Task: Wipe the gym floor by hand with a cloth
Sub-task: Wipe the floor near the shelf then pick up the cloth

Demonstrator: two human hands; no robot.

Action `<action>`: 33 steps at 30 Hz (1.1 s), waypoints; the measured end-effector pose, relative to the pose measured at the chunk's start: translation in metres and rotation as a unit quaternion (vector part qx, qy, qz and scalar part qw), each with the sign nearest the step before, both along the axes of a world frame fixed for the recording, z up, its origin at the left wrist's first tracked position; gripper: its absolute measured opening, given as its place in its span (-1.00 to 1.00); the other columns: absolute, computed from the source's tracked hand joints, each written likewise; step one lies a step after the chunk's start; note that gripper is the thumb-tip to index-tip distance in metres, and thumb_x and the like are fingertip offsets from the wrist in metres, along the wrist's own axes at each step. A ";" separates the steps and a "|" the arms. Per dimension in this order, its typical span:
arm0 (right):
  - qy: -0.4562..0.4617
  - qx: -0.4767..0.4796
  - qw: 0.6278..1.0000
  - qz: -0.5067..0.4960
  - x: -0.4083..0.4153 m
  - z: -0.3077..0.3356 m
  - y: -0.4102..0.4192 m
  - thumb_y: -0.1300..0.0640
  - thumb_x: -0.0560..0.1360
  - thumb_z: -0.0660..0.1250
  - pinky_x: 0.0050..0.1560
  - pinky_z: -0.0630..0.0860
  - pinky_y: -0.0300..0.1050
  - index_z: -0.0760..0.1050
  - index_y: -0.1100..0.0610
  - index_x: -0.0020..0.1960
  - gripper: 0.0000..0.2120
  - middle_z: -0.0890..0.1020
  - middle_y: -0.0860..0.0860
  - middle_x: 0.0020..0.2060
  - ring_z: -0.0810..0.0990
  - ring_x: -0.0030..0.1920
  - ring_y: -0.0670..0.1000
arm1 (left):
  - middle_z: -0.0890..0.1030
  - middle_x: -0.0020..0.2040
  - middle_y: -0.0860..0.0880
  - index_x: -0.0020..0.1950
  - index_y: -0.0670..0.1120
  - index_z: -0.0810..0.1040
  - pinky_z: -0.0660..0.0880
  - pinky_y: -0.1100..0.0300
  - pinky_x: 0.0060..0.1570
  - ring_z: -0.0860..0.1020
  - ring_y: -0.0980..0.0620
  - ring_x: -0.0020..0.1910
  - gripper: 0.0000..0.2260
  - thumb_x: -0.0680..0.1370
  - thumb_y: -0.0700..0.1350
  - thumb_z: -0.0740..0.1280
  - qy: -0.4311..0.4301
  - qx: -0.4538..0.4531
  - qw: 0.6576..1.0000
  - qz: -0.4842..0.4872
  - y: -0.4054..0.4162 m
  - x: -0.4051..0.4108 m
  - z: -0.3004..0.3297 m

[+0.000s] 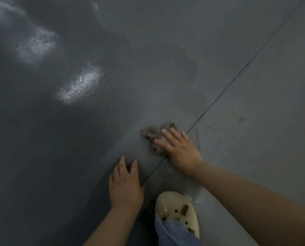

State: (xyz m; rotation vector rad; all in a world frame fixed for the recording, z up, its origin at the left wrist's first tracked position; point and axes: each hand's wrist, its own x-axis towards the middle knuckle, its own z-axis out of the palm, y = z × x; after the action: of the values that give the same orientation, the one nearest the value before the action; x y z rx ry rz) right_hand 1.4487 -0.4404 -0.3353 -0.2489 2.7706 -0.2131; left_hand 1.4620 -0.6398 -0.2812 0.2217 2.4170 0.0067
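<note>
Under right hand (181,151), cloth (154,134), flattened

— Hands? Two: left hand (126,183), right hand (179,150).
— Cloths? One cloth (152,133), blurred.
— Shoes? One shoe (177,210).
— Floor seams? One seam (237,77).
— Bright patches on the floor (254,157)? Two.

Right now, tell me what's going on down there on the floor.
A person is crouched over a grey floor, wiping it by hand. The right hand presses flat on a crumpled cloth beside a thin seam line. The left hand rests flat on the floor as a brace. A cream clog stands near the hands. The floor to the left looks darker and glossy, probably wet.
</note>
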 end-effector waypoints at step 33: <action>-0.124 -0.076 0.947 -0.287 0.032 0.021 -0.028 0.06 0.65 0.02 0.45 -0.17 0.23 -0.17 -0.06 0.55 -0.45 -0.24 0.10 0.53 -0.27 0.50 0.24 | -0.11 0.57 -0.07 0.56 0.01 0.03 0.15 -0.02 0.43 0.02 -0.14 0.52 -0.39 0.56 -0.21 0.20 -0.072 0.036 0.994 0.078 -0.032 0.056 0.009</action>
State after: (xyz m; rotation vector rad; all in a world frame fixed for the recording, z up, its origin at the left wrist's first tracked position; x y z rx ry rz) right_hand 1.4812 -0.4682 -0.3145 0.5239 2.5037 -0.5592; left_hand 1.5184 -0.6720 -0.2718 0.0624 2.2865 0.1762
